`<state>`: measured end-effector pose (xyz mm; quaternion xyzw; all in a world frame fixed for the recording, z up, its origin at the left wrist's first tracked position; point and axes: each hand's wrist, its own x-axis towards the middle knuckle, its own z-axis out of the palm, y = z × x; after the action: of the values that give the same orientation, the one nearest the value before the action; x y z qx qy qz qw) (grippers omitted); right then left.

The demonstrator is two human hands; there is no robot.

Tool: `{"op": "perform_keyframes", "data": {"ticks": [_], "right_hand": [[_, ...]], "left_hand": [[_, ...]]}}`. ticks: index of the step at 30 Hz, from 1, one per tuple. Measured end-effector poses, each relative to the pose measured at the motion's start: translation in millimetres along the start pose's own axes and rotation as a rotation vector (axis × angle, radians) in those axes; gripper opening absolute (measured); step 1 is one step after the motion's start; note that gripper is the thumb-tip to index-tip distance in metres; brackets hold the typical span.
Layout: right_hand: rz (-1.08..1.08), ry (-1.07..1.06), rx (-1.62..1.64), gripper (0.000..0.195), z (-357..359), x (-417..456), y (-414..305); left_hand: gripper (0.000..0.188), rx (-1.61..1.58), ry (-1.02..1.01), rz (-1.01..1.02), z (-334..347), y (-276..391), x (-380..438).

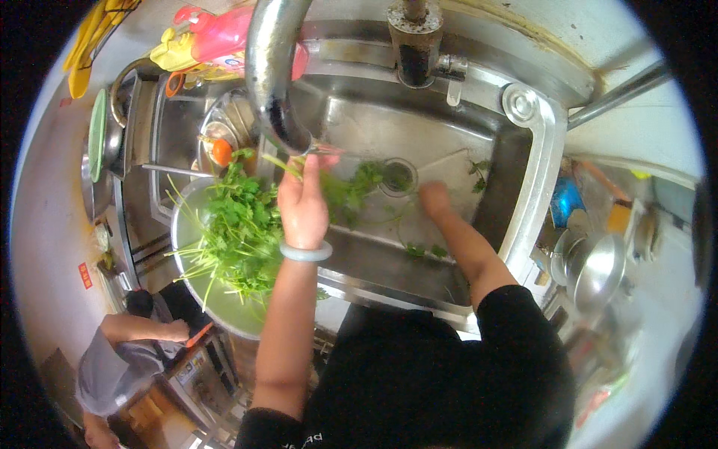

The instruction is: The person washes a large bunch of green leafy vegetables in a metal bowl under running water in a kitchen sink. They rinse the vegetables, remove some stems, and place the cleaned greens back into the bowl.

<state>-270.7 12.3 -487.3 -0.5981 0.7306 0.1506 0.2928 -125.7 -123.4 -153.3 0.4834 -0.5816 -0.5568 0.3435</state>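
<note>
My left hand (303,205), with a pale bangle on its wrist, is right below the curved metal faucet (275,73). Green stems (279,164) show between its fingers, and a pinkish blurred patch (328,159) is beside them. A leafy coriander bunch (364,178) hangs or lies in the stainless steel sink (443,120), left of the drain (398,177). To the right of that drain, my right hand (435,197) is low in the basin, its fingers hidden. Loose coriander sprigs (478,175) lie on the sink floor. Left of the sink, a pale bowl (188,224) is heaped with coriander (238,236).
Pink and yellow bottles (224,42) stand behind the faucet. An orange-red round item (222,152) sits by a second basin (168,129). Metal bowls (597,272) are at the right. Another person's arm (143,328) appears lower left, the hand by an orange handle (200,334).
</note>
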Motion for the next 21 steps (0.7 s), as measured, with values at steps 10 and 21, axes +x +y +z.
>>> {"op": "perform_keyframes", "data": {"ticks": [10, 21], "right_hand": [[-0.396, 0.387, 0.650, 0.032, -218, -73, -51], [-0.004, 0.768, 1.537, 0.036, -286, -91, 29]], "left_hand": [[0.026, 0.556, -0.122, 0.221, 24, -29, -2], [0.029, 0.565, 0.107, 0.173, 37, -2, 15]]}}
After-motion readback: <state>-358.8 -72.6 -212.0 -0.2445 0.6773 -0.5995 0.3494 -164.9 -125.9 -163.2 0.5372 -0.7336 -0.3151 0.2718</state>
